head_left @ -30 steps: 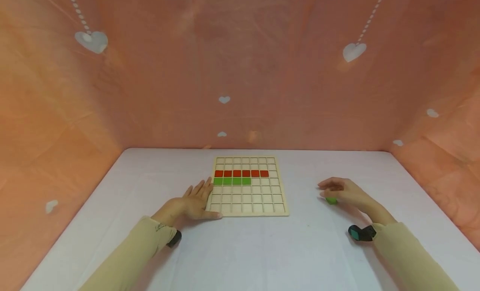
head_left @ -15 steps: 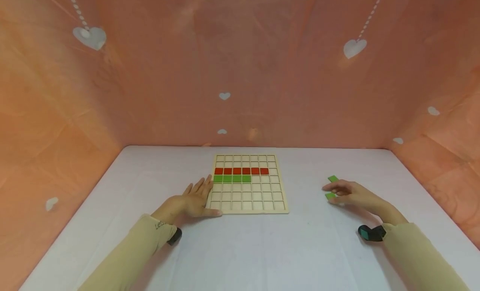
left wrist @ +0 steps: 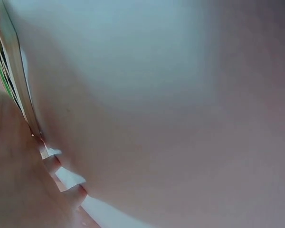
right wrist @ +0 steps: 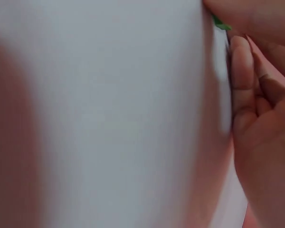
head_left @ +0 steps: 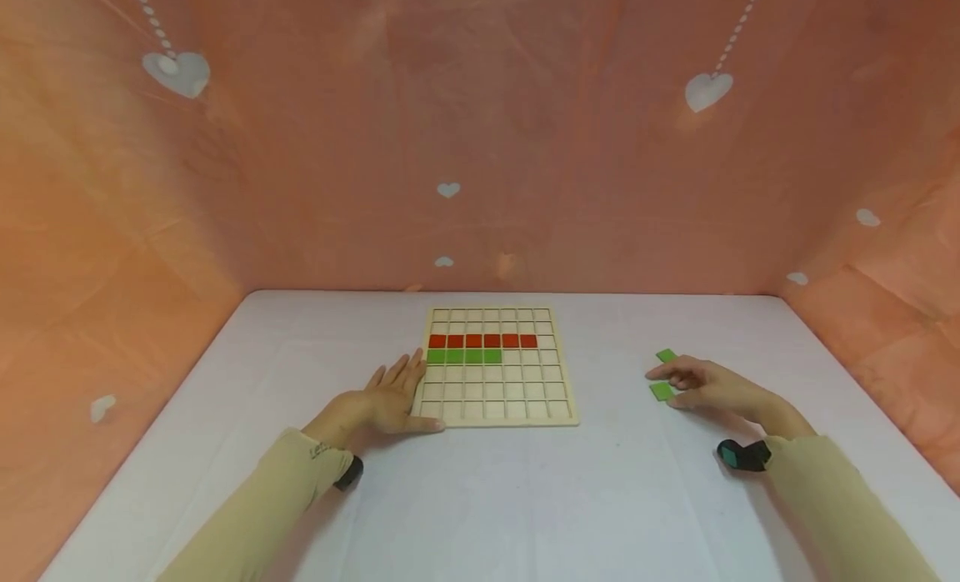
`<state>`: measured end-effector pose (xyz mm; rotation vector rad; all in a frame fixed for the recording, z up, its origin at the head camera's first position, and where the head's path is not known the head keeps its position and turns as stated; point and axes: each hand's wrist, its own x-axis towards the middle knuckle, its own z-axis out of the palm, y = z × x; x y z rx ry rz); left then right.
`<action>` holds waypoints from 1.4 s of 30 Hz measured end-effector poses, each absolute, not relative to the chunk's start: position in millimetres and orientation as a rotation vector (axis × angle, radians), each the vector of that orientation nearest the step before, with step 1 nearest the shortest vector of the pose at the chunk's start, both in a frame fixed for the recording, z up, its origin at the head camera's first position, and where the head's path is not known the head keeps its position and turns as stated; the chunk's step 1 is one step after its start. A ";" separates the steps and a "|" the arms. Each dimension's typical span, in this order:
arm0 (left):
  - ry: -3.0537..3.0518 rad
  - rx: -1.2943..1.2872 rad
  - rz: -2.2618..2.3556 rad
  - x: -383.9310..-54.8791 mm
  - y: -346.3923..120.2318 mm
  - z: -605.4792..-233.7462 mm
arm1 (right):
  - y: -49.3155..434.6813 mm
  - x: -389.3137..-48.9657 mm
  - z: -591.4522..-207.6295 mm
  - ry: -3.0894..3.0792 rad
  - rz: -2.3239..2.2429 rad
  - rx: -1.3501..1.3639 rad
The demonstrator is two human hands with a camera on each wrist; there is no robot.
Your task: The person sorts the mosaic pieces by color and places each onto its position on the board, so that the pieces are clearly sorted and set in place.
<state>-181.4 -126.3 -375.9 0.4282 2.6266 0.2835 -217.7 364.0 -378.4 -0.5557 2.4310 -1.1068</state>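
Observation:
A pale wooden grid board point(head_left: 525, 391) lies on the table with a row of red tiles point(head_left: 473, 341) and, just below it, a shorter row of green tiles point(head_left: 473, 357). My left hand point(head_left: 386, 405) rests at the board's lower left corner, fingers spread along its left side and thumb along the near edge. To the right, my right hand point(head_left: 716, 388) hovers low over the table, thumb and index finger apart. A loose green tile point(head_left: 662, 391) lies between them. Another green tile point(head_left: 667, 355) lies just beyond the index finger, partly hidden by the hand.
White cloth covers the table point(head_left: 570, 507). An orange-pink curtain point(head_left: 510, 148) with white hearts encloses the back and both sides. Dark wrist devices sit at both cuffs.
My right hand has shifted right and drawn back a little, uncovering the two loose green tiles. The left hand stays at the board, and the tile rows look the same.

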 end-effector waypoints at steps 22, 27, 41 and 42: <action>2.607 0.418 0.336 -176.3 -125.3 -361.5 | 348.8 -219.3 -381.6 2.585 -1.130 -0.528; 2.600 0.418 0.307 -177.3 -127.0 -365.6 | 343.5 -217.9 -380.7 2.590 -1.125 -0.447; 2.617 0.432 0.307 -179.6 -127.1 -371.9 | 336.7 -223.3 -381.1 2.665 -1.168 -0.383; 2.615 0.435 0.307 -179.8 -126.6 -371.3 | 335.6 -223.5 -380.6 2.668 -1.180 -0.387</action>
